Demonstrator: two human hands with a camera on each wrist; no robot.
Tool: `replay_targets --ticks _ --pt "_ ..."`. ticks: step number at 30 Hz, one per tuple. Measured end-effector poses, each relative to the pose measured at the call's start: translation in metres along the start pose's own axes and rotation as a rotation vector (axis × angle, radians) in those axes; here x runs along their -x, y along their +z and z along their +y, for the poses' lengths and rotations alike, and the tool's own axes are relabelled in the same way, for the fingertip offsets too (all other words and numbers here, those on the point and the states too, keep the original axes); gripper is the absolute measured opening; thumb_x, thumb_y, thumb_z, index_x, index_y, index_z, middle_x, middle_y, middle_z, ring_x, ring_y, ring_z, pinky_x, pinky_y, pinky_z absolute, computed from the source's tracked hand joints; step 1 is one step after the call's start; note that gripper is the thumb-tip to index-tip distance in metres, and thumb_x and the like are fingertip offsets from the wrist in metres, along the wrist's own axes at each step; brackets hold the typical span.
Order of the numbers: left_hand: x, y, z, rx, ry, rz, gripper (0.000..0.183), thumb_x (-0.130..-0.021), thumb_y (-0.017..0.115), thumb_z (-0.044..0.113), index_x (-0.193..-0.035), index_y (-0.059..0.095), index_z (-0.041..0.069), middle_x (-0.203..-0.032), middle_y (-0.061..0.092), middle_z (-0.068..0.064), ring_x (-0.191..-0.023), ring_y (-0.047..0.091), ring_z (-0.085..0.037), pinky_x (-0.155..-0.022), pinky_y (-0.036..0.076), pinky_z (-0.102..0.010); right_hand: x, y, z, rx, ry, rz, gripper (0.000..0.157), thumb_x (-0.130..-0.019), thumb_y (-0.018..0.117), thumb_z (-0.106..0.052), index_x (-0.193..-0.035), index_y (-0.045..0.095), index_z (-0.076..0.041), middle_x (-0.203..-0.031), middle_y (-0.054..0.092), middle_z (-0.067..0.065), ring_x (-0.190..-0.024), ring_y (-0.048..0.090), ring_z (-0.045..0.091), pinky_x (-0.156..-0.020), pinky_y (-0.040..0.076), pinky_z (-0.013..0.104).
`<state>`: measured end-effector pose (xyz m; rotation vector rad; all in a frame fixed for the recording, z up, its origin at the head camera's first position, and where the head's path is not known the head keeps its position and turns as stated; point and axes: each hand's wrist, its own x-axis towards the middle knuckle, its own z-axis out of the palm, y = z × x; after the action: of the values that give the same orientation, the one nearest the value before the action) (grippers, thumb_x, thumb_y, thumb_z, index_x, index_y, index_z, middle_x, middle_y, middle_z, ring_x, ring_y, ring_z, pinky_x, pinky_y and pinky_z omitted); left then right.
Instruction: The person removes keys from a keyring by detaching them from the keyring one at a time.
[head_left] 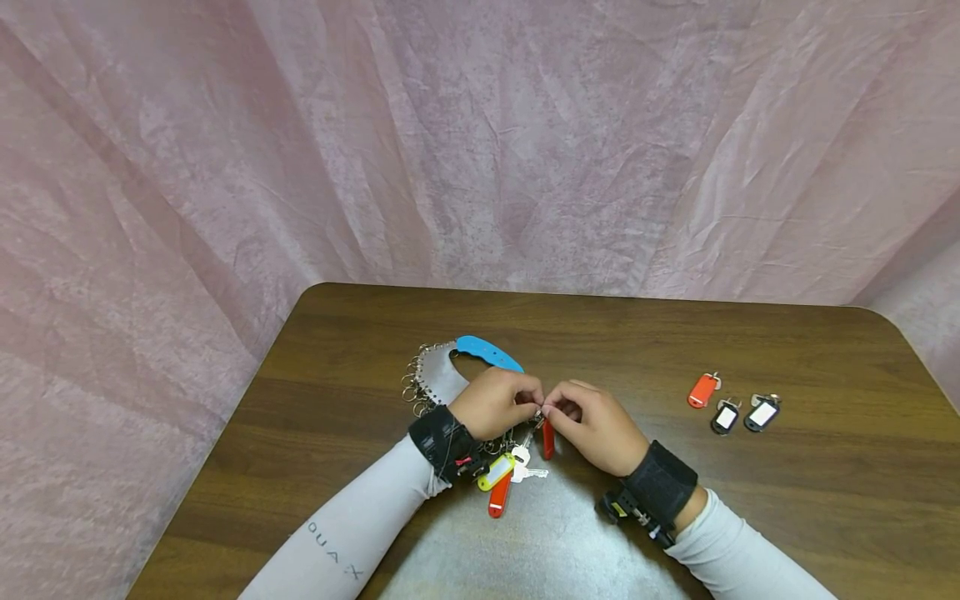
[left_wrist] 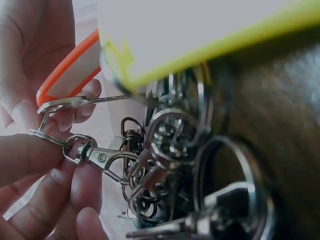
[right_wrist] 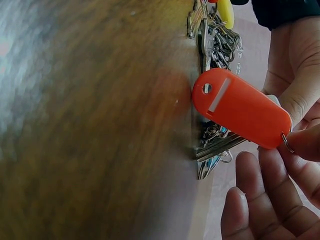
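My left hand (head_left: 495,404) pinches a small ring joined to a metal swivel clasp (left_wrist: 107,162). Opposite it, fingertips nearly meeting, my right hand (head_left: 600,425) pinches the thin split ring (right_wrist: 287,142) of an orange key tag (right_wrist: 240,107). A key hangs beside this tag, partly behind it. Under and beyond the left hand lies a crescent-shaped metal plate (head_left: 438,375) with a blue handle (head_left: 491,354) and many rings and clasps along its edge. Close below the hands are silver keys (head_left: 519,457), a yellow key tag (head_left: 497,472) and another orange tag (head_left: 498,500).
Off to the right on the wooden table (head_left: 825,500) lie a loose orange tag (head_left: 703,390) and two black tags with white labels, one nearer (head_left: 725,417) and one farther right (head_left: 762,413). A pink curtain (head_left: 480,150) hangs behind the table's far edge.
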<state>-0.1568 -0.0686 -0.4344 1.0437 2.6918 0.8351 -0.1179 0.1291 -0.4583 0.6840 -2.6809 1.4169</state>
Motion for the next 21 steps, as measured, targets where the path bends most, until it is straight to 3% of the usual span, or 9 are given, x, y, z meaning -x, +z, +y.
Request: replay_targets --ticks 21 --pt "-0.0007 0.0019 -0.0013 0.024 -0.014 -0.001 0.007 -0.091 0.071 0.011 -0.088 0.072 0.017 -0.077 0.068 0.004 -0.071 0.055 -0.003 -0.066 0.045 -0.019 -0.0002 0.0004 0.0011 0.012 0.016 -0.004 0.009 -0.095 0.067 -0.010 -0.090 0.070 -0.016 -0.089 0.065 -0.005 -0.076 0.061 0.000 -0.069 0.053 0.021"
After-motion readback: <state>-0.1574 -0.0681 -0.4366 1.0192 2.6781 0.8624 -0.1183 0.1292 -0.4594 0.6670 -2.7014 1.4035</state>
